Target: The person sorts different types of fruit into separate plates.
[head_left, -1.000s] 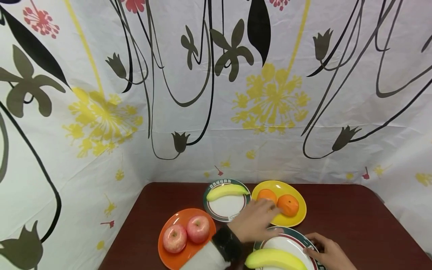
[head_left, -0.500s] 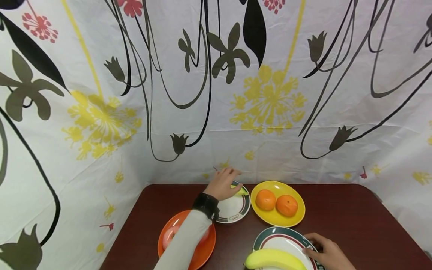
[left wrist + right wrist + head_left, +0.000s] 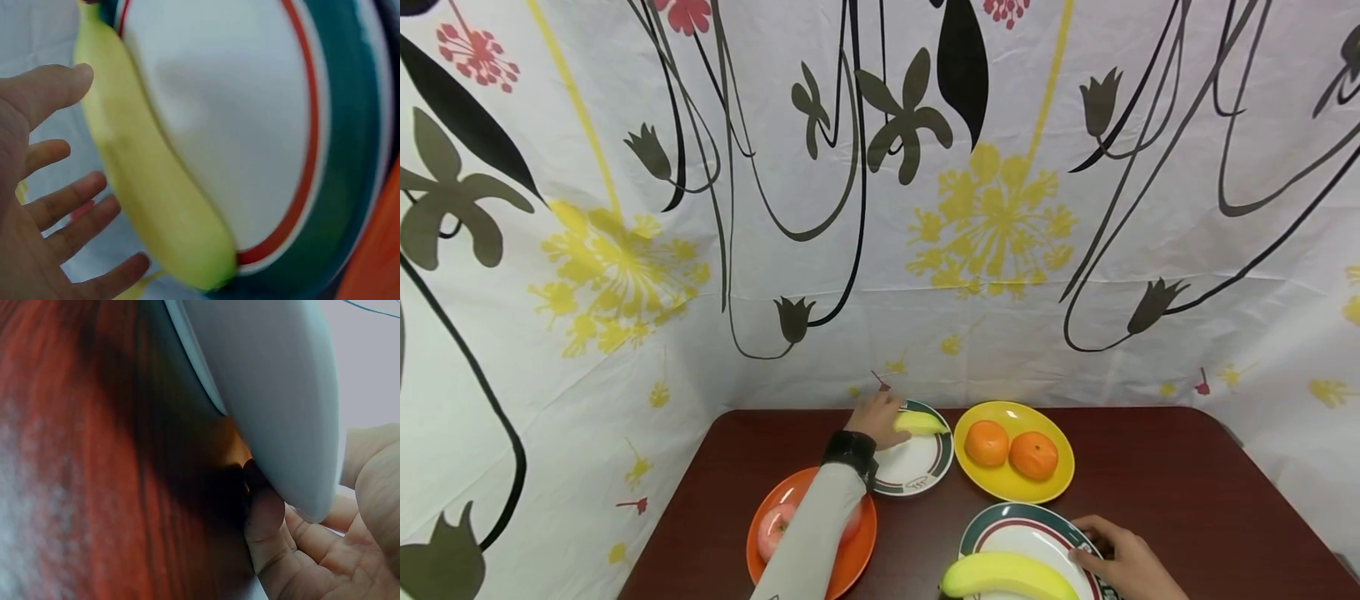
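Note:
At the back of the table, my left hand reaches to a yellow banana lying on a white plate with a green rim. In the left wrist view the fingers of this hand are spread along the banana's side, and the thumb tip overlaps it. My right hand grips the right rim of a nearer green-rimmed plate, thumb on top and fingers beneath. The right wrist view has the plate's pale underside tilted off the wood. A second banana rests on this nearer plate.
A yellow plate with two oranges stands right of the far plate. On the left, an orange plate holds apples, partly covered by my left forearm. A patterned cloth hangs behind the dark table.
My left hand has moved from in front of the oranges to the far plate on the left, then lowered beside its banana. The right hand stays on the near plate's rim.

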A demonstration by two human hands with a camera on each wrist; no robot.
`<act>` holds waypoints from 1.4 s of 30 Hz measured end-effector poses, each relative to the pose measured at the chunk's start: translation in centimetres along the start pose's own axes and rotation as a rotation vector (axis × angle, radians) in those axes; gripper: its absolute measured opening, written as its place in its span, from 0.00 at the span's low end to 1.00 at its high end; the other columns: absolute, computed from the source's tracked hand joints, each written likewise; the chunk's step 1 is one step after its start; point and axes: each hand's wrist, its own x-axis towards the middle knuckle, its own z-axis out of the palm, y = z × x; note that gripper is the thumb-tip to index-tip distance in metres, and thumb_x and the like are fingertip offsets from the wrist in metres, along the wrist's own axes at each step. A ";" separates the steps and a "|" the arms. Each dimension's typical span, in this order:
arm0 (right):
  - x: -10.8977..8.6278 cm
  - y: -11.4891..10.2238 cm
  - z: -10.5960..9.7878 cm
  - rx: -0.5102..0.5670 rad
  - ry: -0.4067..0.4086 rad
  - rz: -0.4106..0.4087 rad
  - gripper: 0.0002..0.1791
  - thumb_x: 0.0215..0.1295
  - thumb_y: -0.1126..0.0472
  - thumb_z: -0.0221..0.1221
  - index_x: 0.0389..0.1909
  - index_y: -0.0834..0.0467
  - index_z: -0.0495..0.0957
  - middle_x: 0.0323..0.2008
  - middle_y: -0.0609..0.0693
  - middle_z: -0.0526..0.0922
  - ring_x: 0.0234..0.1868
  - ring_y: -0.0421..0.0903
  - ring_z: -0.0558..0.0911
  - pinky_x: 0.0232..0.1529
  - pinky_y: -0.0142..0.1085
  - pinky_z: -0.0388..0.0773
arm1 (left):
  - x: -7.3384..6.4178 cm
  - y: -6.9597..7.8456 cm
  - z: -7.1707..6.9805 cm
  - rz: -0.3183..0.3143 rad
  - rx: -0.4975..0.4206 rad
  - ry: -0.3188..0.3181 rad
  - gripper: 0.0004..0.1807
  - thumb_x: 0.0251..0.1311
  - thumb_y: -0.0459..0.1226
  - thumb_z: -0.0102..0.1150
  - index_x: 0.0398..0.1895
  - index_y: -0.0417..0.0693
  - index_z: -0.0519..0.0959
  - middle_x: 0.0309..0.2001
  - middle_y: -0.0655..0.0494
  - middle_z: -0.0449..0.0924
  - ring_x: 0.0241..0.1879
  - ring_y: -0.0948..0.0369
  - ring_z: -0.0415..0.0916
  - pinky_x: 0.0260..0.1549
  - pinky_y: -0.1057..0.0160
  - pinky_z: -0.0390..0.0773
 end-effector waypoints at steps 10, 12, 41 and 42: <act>-0.1 0.2 -0.1 -0.004 0.001 -0.024 0.30 0.72 0.45 0.68 0.62 0.64 0.79 0.40 0.47 0.85 0.36 0.45 0.79 0.36 0.38 0.78 | 0.3 -0.2 1.3 -0.024 -0.026 -0.064 0.34 0.59 0.38 0.77 0.70 0.49 0.77 0.65 0.43 0.78 0.66 0.45 0.76 0.62 0.43 0.81; 0.0 0.2 -0.1 -0.005 0.004 -0.023 0.30 0.71 0.45 0.68 0.62 0.64 0.79 0.40 0.47 0.85 0.36 0.45 0.79 0.36 0.38 0.78 | 0.9 -0.4 1.7 -0.016 -0.030 -0.068 0.32 0.60 0.36 0.76 0.68 0.48 0.78 0.63 0.42 0.79 0.63 0.45 0.78 0.61 0.42 0.82; 0.0 0.0 -0.1 -0.019 0.011 -0.033 0.30 0.72 0.48 0.68 0.61 0.67 0.78 0.41 0.48 0.86 0.37 0.44 0.82 0.35 0.39 0.80 | -4.4 14.9 0.8 0.612 0.040 0.011 0.26 0.65 0.51 0.72 0.63 0.66 0.75 0.38 0.70 0.75 0.32 0.71 0.70 0.29 0.76 0.66; 0.1 0.0 -0.1 -0.023 0.014 -0.037 0.29 0.71 0.48 0.68 0.61 0.67 0.78 0.42 0.48 0.86 0.38 0.44 0.82 0.36 0.39 0.80 | -4.7 15.1 1.3 0.618 0.068 0.000 0.25 0.65 0.52 0.72 0.63 0.66 0.75 0.38 0.70 0.75 0.31 0.72 0.70 0.28 0.76 0.67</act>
